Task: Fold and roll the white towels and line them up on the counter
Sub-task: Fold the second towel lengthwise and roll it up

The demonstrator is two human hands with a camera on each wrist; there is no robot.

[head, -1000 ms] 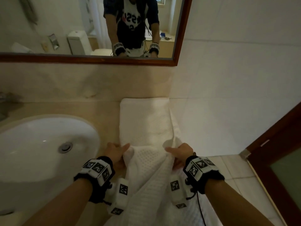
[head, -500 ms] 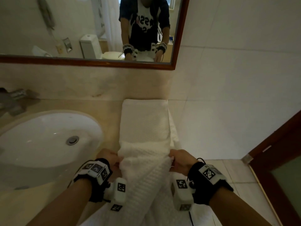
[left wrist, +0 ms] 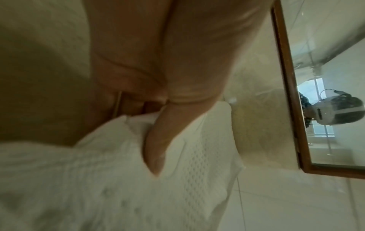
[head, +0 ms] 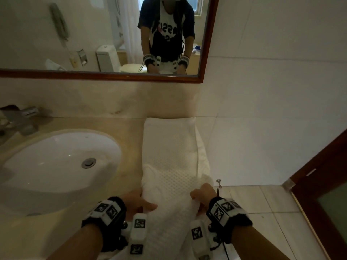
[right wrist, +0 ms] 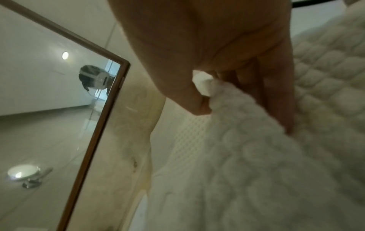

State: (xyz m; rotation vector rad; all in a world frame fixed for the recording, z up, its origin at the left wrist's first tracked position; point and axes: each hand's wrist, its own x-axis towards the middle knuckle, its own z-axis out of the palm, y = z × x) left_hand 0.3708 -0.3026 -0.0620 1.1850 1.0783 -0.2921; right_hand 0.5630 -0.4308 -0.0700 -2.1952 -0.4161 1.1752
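Since the earlier frames, both hands have drawn back toward the near edge of the bench, and the raised fold of towel that stood between them a second ago now lies lower and flatter.

The white waffle-textured cotton towel lies as a long folded strip on the beige marble bench, its far end against the backsplash and its near end hanging over the front edge. The left hand grips the strip's left edge, thumb laid on top. The right hand pinches a bunch of the right edge between thumb and curled fingers.

Step in hand, as judged: the lengthwise fold is done and the near end is being gathered to start the roll. The next move calls for a tight first turn, both edges level, then an even roll toward the wall.

The bench carries an oval white ceramic basin to the left, with a chrome tap behind it. A wood-framed wall mirror hangs above. White tiles cover the right wall, and a dark wooden door frame stands at the far right.
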